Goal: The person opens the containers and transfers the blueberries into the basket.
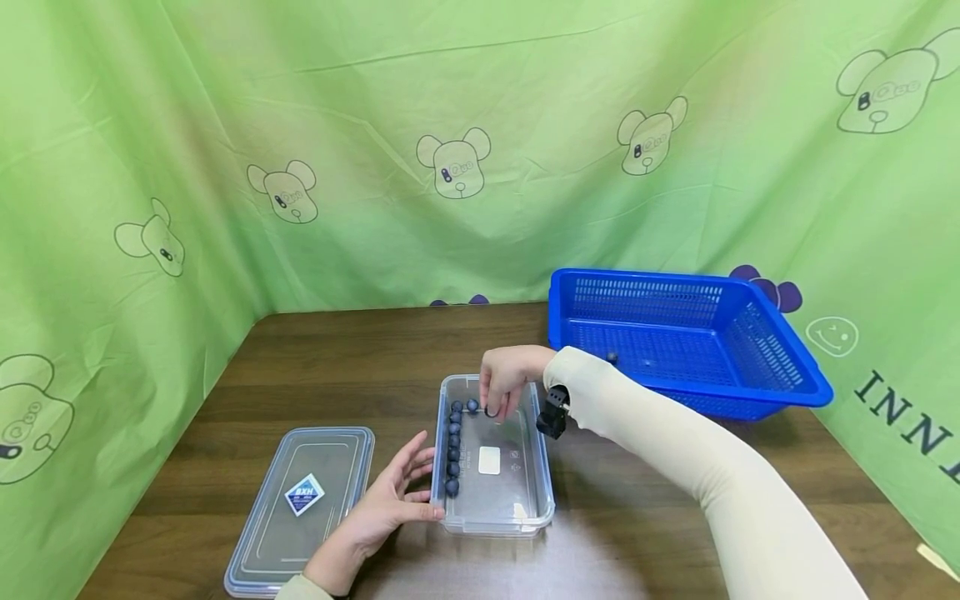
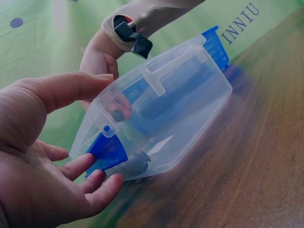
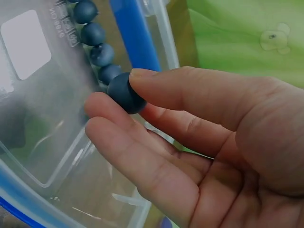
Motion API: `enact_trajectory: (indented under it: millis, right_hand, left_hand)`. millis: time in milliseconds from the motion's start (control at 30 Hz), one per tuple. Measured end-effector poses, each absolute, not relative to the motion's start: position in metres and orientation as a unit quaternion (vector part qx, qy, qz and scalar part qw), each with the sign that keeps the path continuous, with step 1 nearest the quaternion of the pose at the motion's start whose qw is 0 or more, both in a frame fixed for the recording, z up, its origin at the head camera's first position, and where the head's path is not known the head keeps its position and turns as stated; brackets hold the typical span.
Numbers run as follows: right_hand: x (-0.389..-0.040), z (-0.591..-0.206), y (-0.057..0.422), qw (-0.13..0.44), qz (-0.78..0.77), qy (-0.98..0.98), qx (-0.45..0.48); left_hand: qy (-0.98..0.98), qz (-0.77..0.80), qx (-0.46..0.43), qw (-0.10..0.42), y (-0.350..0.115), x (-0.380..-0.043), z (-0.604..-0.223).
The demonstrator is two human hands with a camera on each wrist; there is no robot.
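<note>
A clear plastic food container (image 1: pixel 521 492) stands uncovered on the table, with a row of blueberries (image 1: pixel 453 442) along its left wall and another blueberry (image 1: pixel 472 405) near the far end. Over the container's far part, my right hand (image 1: pixel 504 379) pinches a blueberry (image 3: pixel 126 94) between thumb and fingers. My left hand (image 1: pixel 386 504) rests against the container's left side. In the left wrist view its thumb lies along the rim, and its loosely spread fingers are at a blue side latch (image 2: pixel 108 151).
A clear lid (image 1: pixel 307 533) with a blue label lies flat on the left. At the back right stands a blue basket (image 1: pixel 667 346) with a dark blueberry (image 1: pixel 612 357) in it. Behind the wooden table (image 1: pixel 360 350) hangs a green printed curtain (image 1: pixel 375 100).
</note>
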State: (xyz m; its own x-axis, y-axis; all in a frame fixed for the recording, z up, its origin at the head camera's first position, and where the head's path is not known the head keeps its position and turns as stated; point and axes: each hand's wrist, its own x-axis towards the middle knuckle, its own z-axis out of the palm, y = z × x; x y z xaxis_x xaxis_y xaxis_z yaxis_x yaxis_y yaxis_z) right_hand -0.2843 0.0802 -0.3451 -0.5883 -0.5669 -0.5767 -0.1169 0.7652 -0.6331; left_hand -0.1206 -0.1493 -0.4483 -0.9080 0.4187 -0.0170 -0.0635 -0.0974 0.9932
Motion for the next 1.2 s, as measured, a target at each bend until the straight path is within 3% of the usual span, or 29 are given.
enact_trajectory:
  millis: [600,1200]
  right_hand:
    - [-0.325,-0.304,0.142,0.361,-0.452,0.794,-0.187]
    - [-0.356,-0.308,0.233,0.296,-0.572,0.758,-0.099]
  left_hand:
    - [0.653,0.728,0.126,0.167,-0.149,-0.12,-0.445]
    - [0.65,0.73,0.129,0.168,-0.15,-0.12,-0.447]
